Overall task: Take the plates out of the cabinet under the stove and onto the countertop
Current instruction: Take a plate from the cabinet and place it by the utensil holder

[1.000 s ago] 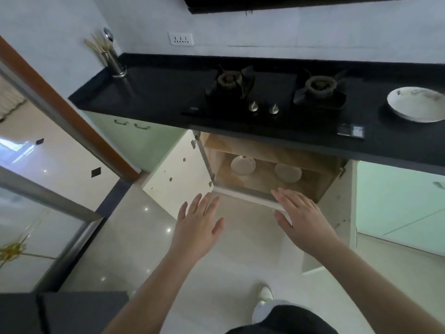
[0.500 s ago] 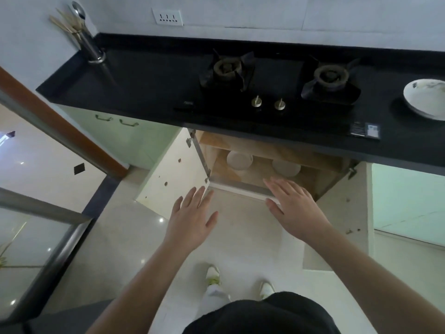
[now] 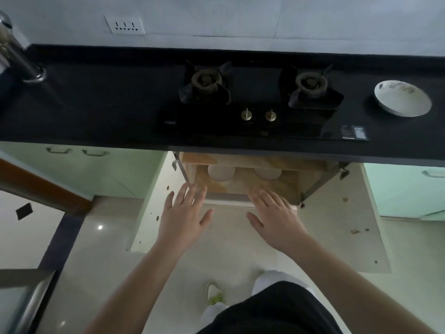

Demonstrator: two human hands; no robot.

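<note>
Black tabletop (image 3: 96,112) carries one plate (image 3: 402,98) near its right edge. Below, two plates (image 3: 221,173) (image 3: 267,174) sit inside the cabinet (image 3: 245,186). Left hand (image 3: 184,216) and right hand (image 3: 274,219) hover flat, fingers spread, holding nothing.

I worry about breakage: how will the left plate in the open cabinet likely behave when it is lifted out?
The left plate looks like pale glazed ceramic, so it is probably stiff, smooth and breakable if knocked on the cabinet frame. It lies flat and shallow, so it is unlikely to roll or tip, but its low rim may be hard to get fingers under. It probably feels fairly heavy for its size.
</note>
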